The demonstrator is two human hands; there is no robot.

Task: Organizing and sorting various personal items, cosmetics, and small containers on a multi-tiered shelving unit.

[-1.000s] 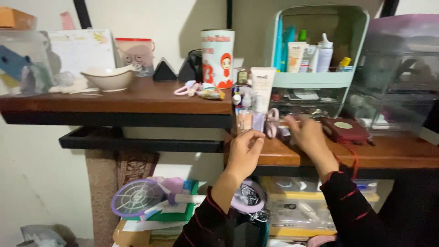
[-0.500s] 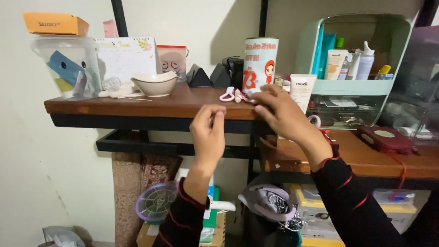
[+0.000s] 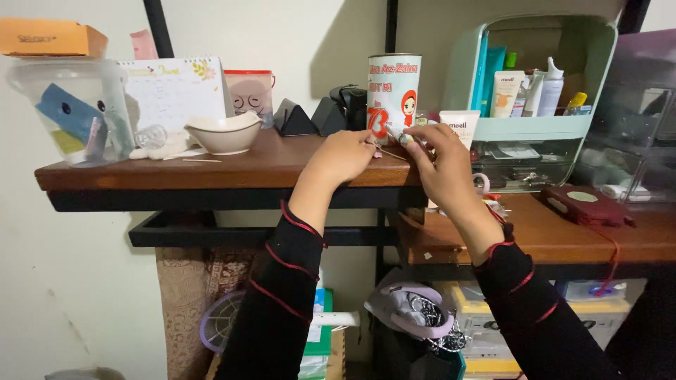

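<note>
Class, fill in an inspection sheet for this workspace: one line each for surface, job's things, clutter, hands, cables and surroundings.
Surface: brown wooden shelf, with a lower shelf to the right.
Job's things: small slim tube in the right hand's fingertips; thin stick on the shelf between both hands.
Clutter: white bowl, printed tin, calendar, clear tub, mint organiser of bottles, red pouch.
Hands: left hand curled at the shelf edge; right hand pinching the tube.
Cables: nothing seen.
Surroundings: pale wall, purple fan and boxes underneath.
</note>
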